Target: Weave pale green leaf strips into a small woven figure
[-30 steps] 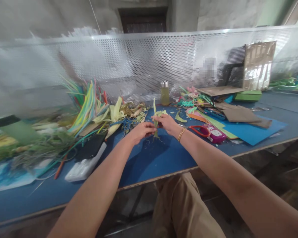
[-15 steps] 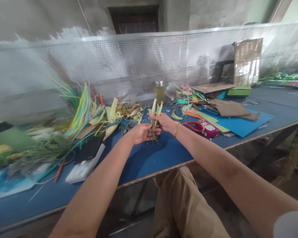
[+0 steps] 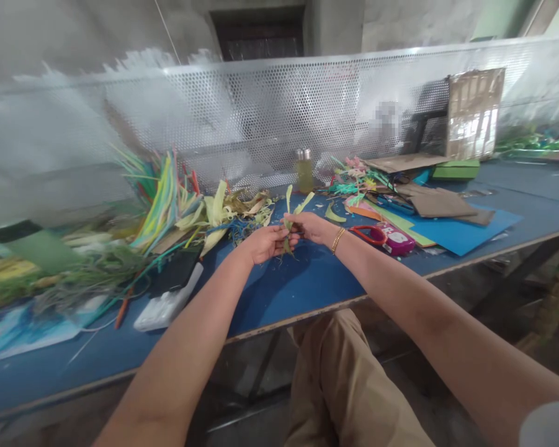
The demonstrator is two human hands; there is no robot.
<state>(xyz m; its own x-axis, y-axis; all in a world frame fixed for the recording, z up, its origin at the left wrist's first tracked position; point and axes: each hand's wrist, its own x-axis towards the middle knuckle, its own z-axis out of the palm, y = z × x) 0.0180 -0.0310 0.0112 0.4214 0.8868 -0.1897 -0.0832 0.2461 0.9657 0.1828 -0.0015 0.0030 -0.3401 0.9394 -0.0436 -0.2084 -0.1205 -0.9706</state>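
Note:
Pale green strips that look like corn husk (image 3: 303,203) stand upright between my hands, spreading in a V at the top, with ragged ends hanging below. My left hand (image 3: 268,244) is closed, pinching the strips low down. From the other side my right hand (image 3: 309,226), with a gold bracelet at the wrist, is closed around them too. Fingers hide the middle of the bundle. A loose curved piece of husk (image 3: 335,213) lies beyond my right hand. Left of my hands is a pile of husks (image 3: 218,208) with blue stringy fibres (image 3: 242,230).
Red-handled scissors (image 3: 370,234) and a purple item (image 3: 399,241) lie right of my hands. A bottle (image 3: 304,172) stands behind. Blue paper (image 3: 472,233) and cardboard (image 3: 440,202) are at right. Coloured strips (image 3: 160,202), a black phone-like slab (image 3: 174,273) and a white box (image 3: 165,310) are at left.
The view has shifted slightly. My left hand has moved up the bundle and its fingers have closed in. The husk tips now spread wider, the right one leaning further right.

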